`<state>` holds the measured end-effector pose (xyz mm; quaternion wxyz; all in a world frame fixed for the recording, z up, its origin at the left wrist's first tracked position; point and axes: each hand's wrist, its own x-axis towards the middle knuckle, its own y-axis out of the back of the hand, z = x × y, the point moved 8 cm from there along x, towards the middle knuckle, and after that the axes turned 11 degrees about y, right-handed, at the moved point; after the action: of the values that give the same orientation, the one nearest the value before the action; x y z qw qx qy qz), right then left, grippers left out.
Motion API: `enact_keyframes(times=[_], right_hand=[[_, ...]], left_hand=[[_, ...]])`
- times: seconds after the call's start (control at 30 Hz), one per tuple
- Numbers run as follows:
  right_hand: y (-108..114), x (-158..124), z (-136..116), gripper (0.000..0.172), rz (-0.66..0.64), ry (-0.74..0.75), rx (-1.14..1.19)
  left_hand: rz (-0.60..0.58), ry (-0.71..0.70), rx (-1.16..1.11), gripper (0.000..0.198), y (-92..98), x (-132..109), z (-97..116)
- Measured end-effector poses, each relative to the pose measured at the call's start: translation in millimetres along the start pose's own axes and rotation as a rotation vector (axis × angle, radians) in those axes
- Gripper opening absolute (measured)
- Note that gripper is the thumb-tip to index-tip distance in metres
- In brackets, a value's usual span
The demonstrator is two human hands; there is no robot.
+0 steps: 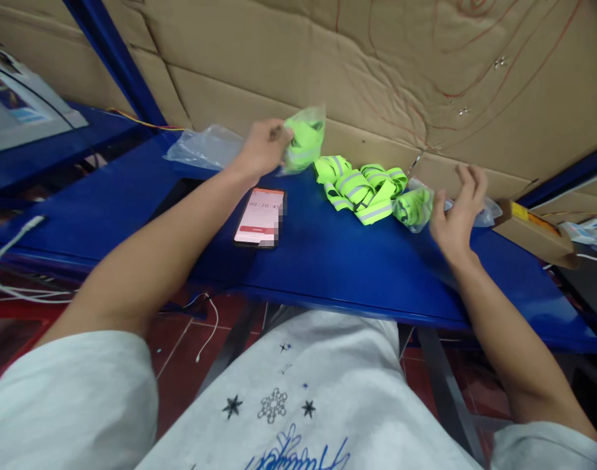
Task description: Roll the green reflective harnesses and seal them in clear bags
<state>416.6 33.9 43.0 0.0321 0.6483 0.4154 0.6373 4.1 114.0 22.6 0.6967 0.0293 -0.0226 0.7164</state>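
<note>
A clear plastic bag (308,153) of neon-yellow strap (306,136) is pinched by the left hand (265,147); the right hand (456,212) is held half-spread, empty.

Left hand (265,150) pinching bagged strap (306,138); right hand (456,219) spread.

One head-worn camera looked forward and down across the blue tabletop (313,271).
From the wearer's own head, at close range, it faced past the pale shirt (328,372) along the bottom edge to the cardboard backing (289,59) at the top, with the left hand (266,147) and right hand (458,215) both inside its broad, slightly tilted view.
</note>
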Motion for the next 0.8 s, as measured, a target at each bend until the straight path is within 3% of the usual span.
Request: enact_keyframes(times=[0.07, 0.1, 0.2, 0.27, 0.33, 0.5, 0.7, 0.8], right_hand=[[-14, 0, -31, 0.058, -0.049, 0.11, 0.275], [-29, -1, -42, 0.06, -0.136, 0.074, 0.442], [-74, -5, -67, 0.073, -0.334, -0.157, 0.826], [-90, -5, -74, 0.083, -0.335, -0.299, 0.973], [-97, -6, -75, 0.085, -0.3, -0.42, 1.089], [-98, -24, -75, 0.068, -0.335, -0.601, 1.217], [-95, -32, -90, 0.065, -0.307, -0.578, 1.255], [-95, -31, -91, 0.065, -0.28, -0.533, 1.241]], left_hand=[[-0.085, 0.019, -0.156, 0.023, -21.2, -12, 7], [-0.138, 0.044, -0.205, 0.025, -33.9, -19, 9], [-0.302, 0.143, -0.316, 0.027, -67.5, -41, 8], [-0.358, 0.198, -0.362, 0.024, -77.6, -49, 5], [-0.368, 0.233, -0.399, 0.022, -78.2, -51, 0], [-0.332, 0.264, -0.361, 0.026, -69.9, -43, -12], [-0.379, 0.269, -0.237, 0.036, -78.1, -47, -18], [-0.326, 0.258, -0.197, 0.031, -78.9, -49, -20]])
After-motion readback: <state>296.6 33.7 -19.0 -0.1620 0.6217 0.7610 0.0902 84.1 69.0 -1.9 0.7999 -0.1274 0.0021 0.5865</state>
